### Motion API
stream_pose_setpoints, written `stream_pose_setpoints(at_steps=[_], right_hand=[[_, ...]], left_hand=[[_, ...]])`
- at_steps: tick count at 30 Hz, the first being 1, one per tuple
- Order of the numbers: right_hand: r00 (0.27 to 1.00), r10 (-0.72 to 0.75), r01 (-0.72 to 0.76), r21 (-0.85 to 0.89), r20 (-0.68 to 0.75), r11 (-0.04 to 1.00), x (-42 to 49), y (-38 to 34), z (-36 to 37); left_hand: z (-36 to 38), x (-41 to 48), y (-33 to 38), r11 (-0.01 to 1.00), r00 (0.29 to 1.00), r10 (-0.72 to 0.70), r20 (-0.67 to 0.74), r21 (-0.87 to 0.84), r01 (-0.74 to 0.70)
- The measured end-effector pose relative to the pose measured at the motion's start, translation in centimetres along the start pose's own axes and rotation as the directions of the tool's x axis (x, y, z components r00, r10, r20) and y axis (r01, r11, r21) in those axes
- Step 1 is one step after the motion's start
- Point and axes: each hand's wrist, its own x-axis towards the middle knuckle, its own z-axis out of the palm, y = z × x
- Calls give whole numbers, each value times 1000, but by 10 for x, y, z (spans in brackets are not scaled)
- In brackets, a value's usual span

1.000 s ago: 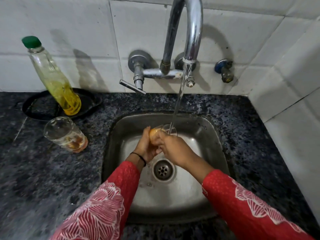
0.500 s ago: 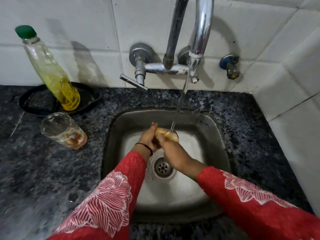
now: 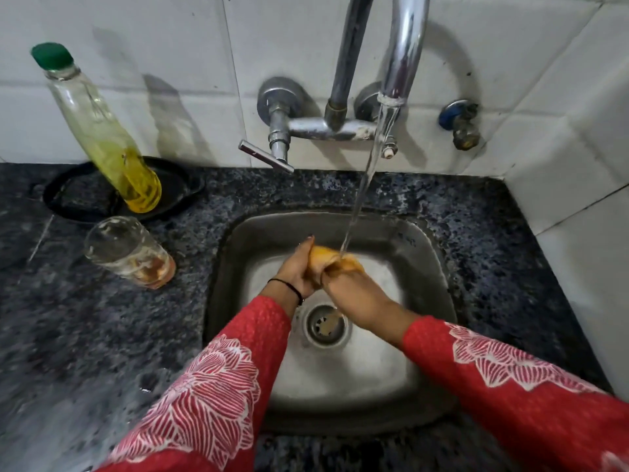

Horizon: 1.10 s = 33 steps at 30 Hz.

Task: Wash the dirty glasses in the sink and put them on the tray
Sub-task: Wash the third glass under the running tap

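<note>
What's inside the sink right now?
The left hand and right hand hold an orange-looking glass under the running water; the drain shows beside them. The hands cover most of the glass; sleeves hide part of the sink floor.

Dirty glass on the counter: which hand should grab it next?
Probably the left hand. The dirty glass sits left of the sink, on that hand's side. The right hand would have to cross over. Both now hold the wet glass.

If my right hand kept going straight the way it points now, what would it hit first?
The glass, which it holds; the right hand points toward the left hand gripping the other end. Beyond them, likely the sink wall, though depth is unclear.
</note>
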Motion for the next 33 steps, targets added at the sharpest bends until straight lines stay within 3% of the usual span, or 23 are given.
stream_pose_setpoints(at_steps=[2,4,5,6,7,8,9,10,12,14,15,17,19,21,23,24,25,28,30,31,32,33], right_hand=[[977,-151,205,-452,154,868,-2,17,-15],[981,-115,180,-499,158,848,-1,8,-14],[999,6,7,-336,37,942,1,-3,-11],[976,197,-201,-38,-92,979,8,-9,-5],[903,416,-375,277,-108,885,16,-16,0],[833,549,-427,552,-67,716,21,-19,6],[797,603,-417,690,-36,592,22,-25,9],[810,585,-370,742,-37,560,21,-25,13],[886,462,-323,667,-36,671,5,-26,15],[965,260,-257,244,20,935,-11,-10,8],[980,182,-184,24,82,983,-13,-3,1],[981,151,-132,-152,123,980,-6,12,-4],[965,263,-256,225,0,940,-3,-8,-2],[908,389,-266,504,-155,822,11,-23,10],[827,548,-308,714,-126,629,21,-31,22],[826,554,-294,763,-101,576,21,-34,25],[867,487,-244,762,-106,600,18,-34,29],[966,201,-94,507,-160,857,-8,-19,15],[999,52,-49,276,-6,960,-13,-12,-4],[997,45,-56,171,70,984,-14,-7,-6],[997,50,-50,1,60,999,-14,-3,-9],[992,124,-123,-23,26,992,-11,-4,-2]], left_hand=[[2,2,0,1000,1000,4,-21,-29,-4],[2,2,-4,998,1000,9,15,-61,-8],[5,-2,-6,996,998,24,51,-85,-19],[4,-1,-10,993,995,53,89,-111,-43],[5,-2,-14,988,989,81,125,-139,-63],[5,-2,-18,986,985,108,132,-141,-89],[6,-4,-20,985,984,121,133,-135,-102],[6,-6,-21,989,986,115,122,-108,-102],[4,-6,-20,998,994,57,94,-42,-54],[0,-7,-16,999,998,-29,64,-29,31],[-2,-7,-15,998,996,-64,57,-18,65],[-6,-5,-14,997,996,-72,60,-36,74],[-8,-4,-17,997,997,4,73,-74,1],[-5,-5,-21,989,988,118,101,-106,-107],[-4,-4,-23,979,983,155,95,-146,-140],[-4,-3,-21,981,986,145,85,-142,-132],[-5,-2,-19,987,989,127,80,-110,-118],[-7,-3,-11,999,998,18,55,42,-21],[-8,-1,-12,1000,1000,3,23,24,-4],[-9,1,-15,1000,999,20,29,1,-20],[-9,1,-17,999,998,42,56,-32,-40],[-8,0,-19,995,994,66,84,-83,-59]])
